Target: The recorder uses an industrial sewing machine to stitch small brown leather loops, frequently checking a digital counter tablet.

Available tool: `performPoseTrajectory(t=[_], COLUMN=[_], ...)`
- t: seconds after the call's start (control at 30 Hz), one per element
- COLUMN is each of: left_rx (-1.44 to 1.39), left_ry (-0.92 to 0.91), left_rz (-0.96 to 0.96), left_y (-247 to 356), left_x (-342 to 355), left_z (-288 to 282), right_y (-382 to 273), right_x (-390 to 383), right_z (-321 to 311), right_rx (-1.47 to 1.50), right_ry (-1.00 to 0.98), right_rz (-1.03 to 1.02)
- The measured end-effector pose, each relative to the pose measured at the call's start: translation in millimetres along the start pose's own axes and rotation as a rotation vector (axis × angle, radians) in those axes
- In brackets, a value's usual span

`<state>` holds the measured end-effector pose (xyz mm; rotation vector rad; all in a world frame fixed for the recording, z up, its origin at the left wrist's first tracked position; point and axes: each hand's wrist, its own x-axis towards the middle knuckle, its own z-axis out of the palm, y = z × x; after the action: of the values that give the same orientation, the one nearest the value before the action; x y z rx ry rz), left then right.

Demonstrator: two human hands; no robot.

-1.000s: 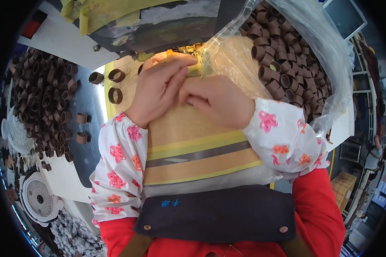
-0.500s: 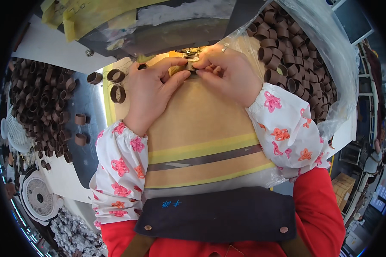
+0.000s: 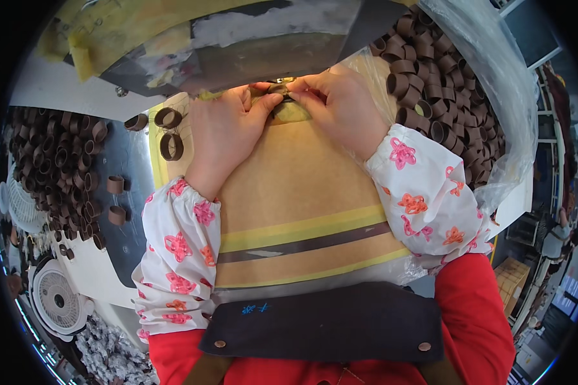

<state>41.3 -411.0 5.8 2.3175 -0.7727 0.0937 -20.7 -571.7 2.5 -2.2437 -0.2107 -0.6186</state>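
Observation:
Both hands meet under the lit head of what looks like a sewing machine [image 3: 263, 45]. My left hand [image 3: 221, 125] pinches with thumb and forefinger at a small brown loop [image 3: 280, 91], mostly hidden by the fingers. My right hand [image 3: 347, 106] has its thumb and fingertips closed on the other side of the same loop. Beneath them lies a tan-covered work surface [image 3: 295, 176] crossed by yellow and dark strips. Left of my left hand stand a few loose brown loops [image 3: 171, 147], with fine threads around them. The machine's working parts are largely covered.
A big heap of brown loops [image 3: 58, 160] lies at the left, with two single loops [image 3: 116, 215] on the grey metal plate [image 3: 125, 247]. More loops [image 3: 430, 83] fill a clear plastic bag [image 3: 517, 115] at the right. A white fan [image 3: 59, 299] stands lower left.
Both hands have moved slightly farther in under the machine head. A yellowish patch of the surface now shows below the fingertips. The view has shifted a little.

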Motion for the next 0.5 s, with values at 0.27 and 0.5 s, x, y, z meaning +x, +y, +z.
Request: performPoseTrajectory(t=[0.27,0.5], left_rx=[-0.038,0.013], left_ry=[0.012,0.000], left_rz=[0.001,0.004], left_y=[0.8,0.5], left_x=[-0.3,0.2], left_z=[-1.2,-1.4], right_y=[-3.6,-3.2], right_x=[0.6,3.2], right_z=[-0.9,-3.1], right_rx=[-0.045,-0.084], right_ry=[-0.013,-0.046], right_rz=[0.009,0.016])
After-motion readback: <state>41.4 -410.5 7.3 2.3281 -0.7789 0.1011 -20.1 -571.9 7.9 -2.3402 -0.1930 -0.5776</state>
